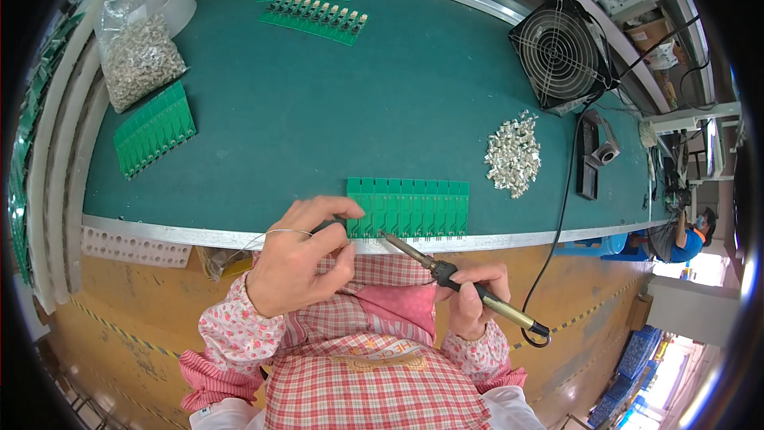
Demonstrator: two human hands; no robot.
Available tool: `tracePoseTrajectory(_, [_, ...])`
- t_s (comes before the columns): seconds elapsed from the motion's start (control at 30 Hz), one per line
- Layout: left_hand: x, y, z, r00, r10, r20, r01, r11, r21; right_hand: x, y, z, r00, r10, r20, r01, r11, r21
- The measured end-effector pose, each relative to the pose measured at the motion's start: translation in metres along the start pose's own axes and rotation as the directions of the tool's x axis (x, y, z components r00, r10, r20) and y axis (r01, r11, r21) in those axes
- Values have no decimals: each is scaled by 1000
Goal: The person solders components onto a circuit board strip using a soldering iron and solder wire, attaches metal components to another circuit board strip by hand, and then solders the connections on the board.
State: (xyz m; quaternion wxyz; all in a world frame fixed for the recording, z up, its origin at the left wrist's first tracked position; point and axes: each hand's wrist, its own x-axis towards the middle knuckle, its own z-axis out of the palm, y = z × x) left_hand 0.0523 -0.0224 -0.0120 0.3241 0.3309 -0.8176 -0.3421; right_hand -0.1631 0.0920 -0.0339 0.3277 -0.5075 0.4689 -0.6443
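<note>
A green panel of joined circuit boards (408, 207) lies along the table's front edge. My right hand (473, 295) grips a soldering iron (446, 272) by its handle, tilted so the tip touches or nearly touches the panel's lower left part. My left hand (298, 255) is closed at the panel's left end, pinching a short black piece (328, 224). From that hand a thin silvery wire, like solder wire (267, 232), curves away to the left. Exactly how the wire and black piece join is hidden by the fingers.
Two panels with fitted connectors (314, 17) lie at the back. On the left are a bare green panel (155, 129), a bag of small parts (143, 60) and a tape roll (171, 6). To the right are loose connectors (513, 154), a fan (557, 52), an iron stand (593, 151) and the iron's cord (561, 231).
</note>
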Motion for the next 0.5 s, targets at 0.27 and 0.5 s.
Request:
tracePoseTrajectory(0.27, [-2,-5,-2,994,-98,39,104,975,-198,3,3,8,999,-8,34,6,999,45])
tracePoseTrajectory(0.5, [-1,-5,1,999,-37,34,41,994,-105,4,1,13,993,85,84,-85,996,-14])
